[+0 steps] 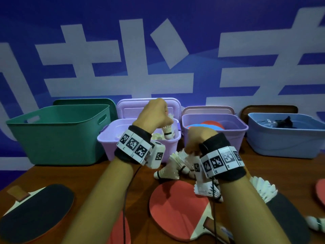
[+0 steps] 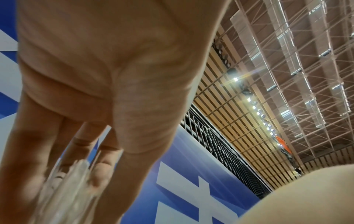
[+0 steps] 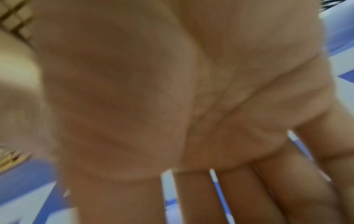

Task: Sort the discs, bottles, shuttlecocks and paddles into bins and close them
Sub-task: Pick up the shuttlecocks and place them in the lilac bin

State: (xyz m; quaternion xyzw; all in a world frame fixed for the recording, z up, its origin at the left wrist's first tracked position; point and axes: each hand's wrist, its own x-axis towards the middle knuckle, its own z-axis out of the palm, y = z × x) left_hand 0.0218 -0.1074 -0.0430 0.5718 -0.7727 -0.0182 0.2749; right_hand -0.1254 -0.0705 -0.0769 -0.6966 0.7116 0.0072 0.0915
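My left hand [image 1: 162, 112] is raised over the open lilac bin [image 1: 109, 140] and pinches a white shuttlecock [image 1: 167, 131] by its feathers, cork down. The left wrist view shows those feathers [image 2: 67, 189] between the fingers [image 2: 101, 171]. Several shuttlecocks lie in that bin. My right hand [image 1: 193, 148] is lower, fingers reaching down onto a cluster of shuttlecocks [image 1: 177, 161] on the table. In the blurred right wrist view its fingers [image 3: 239, 197] look straight and hold nothing. A red paddle [image 1: 177, 208] lies in front of them.
A green bin [image 1: 58, 134] stands at the left, a purple bin [image 1: 233, 136] with coloured discs right of centre, a blue bin [image 1: 284, 141] at the right. Their lids lean behind them. Black paddles [image 1: 35, 213] [image 1: 284, 217] and loose shuttlecocks [image 1: 263, 189] lie on the wooden table.
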